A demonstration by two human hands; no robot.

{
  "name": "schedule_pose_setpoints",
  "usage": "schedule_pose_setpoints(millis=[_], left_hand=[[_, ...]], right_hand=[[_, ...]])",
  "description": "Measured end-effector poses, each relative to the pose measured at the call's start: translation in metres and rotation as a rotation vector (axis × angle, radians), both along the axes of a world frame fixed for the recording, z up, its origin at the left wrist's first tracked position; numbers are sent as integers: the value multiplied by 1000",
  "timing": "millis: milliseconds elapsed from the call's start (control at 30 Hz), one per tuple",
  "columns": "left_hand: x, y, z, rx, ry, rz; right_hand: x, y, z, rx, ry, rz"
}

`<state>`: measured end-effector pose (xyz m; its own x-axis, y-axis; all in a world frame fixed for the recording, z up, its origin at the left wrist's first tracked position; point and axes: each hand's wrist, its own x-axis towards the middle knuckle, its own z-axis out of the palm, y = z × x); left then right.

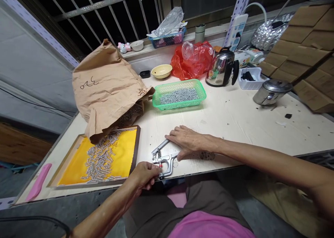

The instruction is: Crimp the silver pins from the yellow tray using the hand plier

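Silver hand pliers with a spring and a red-tipped jaw lie at the table's front edge, their handles spread. My right hand spans both handles, fingers on the upper one and thumb by the lower one. At the jaw end, my left hand is closed in a pinch; whatever small thing is between the fingertips is hidden. To the left, a shallow tray with a yellow bottom holds a heap of small metal pieces. Similar pieces fill part of a green basket.
A crumpled brown paper bag leans over the tray, its mouth toward the heap. Behind stand a yellow bowl, red plastic bag, steel kettle and lidded steel pot. A pink-handled tool lies far left.
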<state>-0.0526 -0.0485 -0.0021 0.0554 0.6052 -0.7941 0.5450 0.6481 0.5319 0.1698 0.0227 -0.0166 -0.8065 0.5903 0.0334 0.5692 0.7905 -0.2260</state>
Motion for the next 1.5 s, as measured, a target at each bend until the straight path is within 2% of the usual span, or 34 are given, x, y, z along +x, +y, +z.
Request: schedule_pose_setpoints(millis=[67, 133, 233, 300, 367, 467, 567, 700, 900, 1100, 1267, 1400, 1500], left_hand=[[-1, -3, 1, 9, 35, -30], [0, -8, 3, 127, 138, -109], [10, -12, 7, 572, 341, -292], [23, -10, 8, 859, 389, -438], [35, -2, 5, 1015, 388, -593], [45, 15, -4, 1055, 395, -795], [47, 26, -8, 1016, 429, -915], [52, 32, -2, 966, 506, -952], [56, 38, -1, 983, 502, -966], [54, 38, -6, 1002, 490, -963], [58, 39, -3, 988, 463, -937], [58, 26, -4, 1008, 546, -882], [58, 3, -15, 1145, 556, -808]], right_hand=[[2, -6, 4, -20, 8, -15], [3, -11, 7, -49, 23, -28], [4, -17, 6, -71, 83, -37], [5, -20, 2, -65, 134, -39], [6, -22, -2, -53, 172, -39], [9, -24, -3, -67, 179, -46], [14, -30, 3, -87, 88, -135], [17, -36, 13, -77, -47, -265], [15, -33, 19, -74, -70, -217], [8, -28, 16, -112, -135, -227], [7, -19, 13, -147, -151, -182], [16, -13, 11, -100, -86, -163], [25, -10, 10, -98, -26, -88]])
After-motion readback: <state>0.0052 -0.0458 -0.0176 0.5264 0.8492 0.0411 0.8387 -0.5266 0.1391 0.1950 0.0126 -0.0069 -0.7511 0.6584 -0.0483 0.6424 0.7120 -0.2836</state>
